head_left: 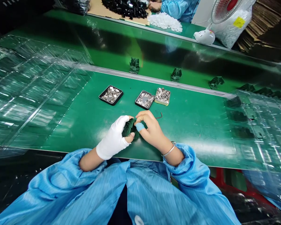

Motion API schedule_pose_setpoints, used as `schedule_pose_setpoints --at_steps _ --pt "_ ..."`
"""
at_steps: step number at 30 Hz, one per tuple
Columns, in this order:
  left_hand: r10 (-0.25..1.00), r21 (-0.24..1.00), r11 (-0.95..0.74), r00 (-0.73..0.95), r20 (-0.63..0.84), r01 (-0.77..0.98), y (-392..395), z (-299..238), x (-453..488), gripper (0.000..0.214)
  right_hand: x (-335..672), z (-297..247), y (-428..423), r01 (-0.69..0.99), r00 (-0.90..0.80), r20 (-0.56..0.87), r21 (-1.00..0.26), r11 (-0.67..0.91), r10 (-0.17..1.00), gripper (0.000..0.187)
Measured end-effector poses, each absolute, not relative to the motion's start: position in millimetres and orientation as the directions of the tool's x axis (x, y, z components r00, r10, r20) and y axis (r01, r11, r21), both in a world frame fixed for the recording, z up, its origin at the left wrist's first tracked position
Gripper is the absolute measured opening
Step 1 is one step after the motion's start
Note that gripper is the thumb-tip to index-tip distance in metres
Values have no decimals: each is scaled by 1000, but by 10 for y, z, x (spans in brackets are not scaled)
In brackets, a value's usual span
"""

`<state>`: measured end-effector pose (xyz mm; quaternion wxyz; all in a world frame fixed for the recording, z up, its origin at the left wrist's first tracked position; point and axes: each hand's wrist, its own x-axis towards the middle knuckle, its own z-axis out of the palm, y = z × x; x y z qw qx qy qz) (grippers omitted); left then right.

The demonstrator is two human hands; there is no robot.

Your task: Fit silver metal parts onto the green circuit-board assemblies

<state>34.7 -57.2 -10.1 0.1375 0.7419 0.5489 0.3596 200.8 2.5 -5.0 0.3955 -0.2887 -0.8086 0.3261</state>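
Blue sleeves reach in from the near edge of the green table. The left hand, in a white glove that leaves the fingertips bare, grips a dark green part between thumb and fingers. The right hand (a blue wrap on its thumb, a bracelet at its wrist) brings thumb and fingers close together at the part's upper side; whether they pinch a small piece, I cannot tell. Just beyond the right fingers lies a thin bent rod. Well left of the hands spread clear plastic trays; well right, another clear tray has dark blocks in it. Ahead of the hands sit three small dishes of shiny metal pieces, two of them side by side. Past a metal rail, three dark units stand in a spaced row. Farthest off are black pieces, white pieces, a co-worker's hand and a fan.
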Motion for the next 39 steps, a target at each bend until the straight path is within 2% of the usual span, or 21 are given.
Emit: schedule_pose_setpoints --at_steps 3,8,14,18,21,25,28,30,34,37,39 --pt "922 614 -336 116 370 714 -547 -82 357 35 1992 -63 24 193 -508 453 -769 610 733 9" --pt "896 579 -355 91 434 734 -462 -89 347 25 1966 -81 -6 199 -482 455 -775 599 749 9" --pt "869 416 -360 138 475 835 -422 -86 342 20 1953 -114 -48 229 -491 430 -775 589 757 12" --pt "870 349 -264 67 488 899 -480 -120 473 27 1949 -158 -58 312 -461 414 -752 580 785 19" --pt "883 421 -266 44 467 867 -505 -147 523 34 1970 -157 -30 306 -476 395 -763 569 786 18" --pt "929 618 -289 58 366 731 -473 -193 416 46 2067 -109 123 225 -452 352 -844 486 819 9" --pt "971 746 -195 19 238 637 -428 -261 298 45 2147 -63 398 332 -364 305 -840 428 880 10" --pt "986 788 -138 5 170 599 -403 -307 248 44 2154 -37 643 492 -380 257 -757 430 888 11" --pt "993 834 -111 39 107 540 -381 -357 193 49 2017 -30 1085 763 -493 106 -423 489 863 22" --pt "991 904 -135 45 128 405 -373 -388 140 56 1883 -69 1261 790 -581 41 -213 575 813 27" --pt "992 936 -127 20 128 327 -364 -416 106 55 1827 -106 1313 770 -626 21 -138 623 779 27"
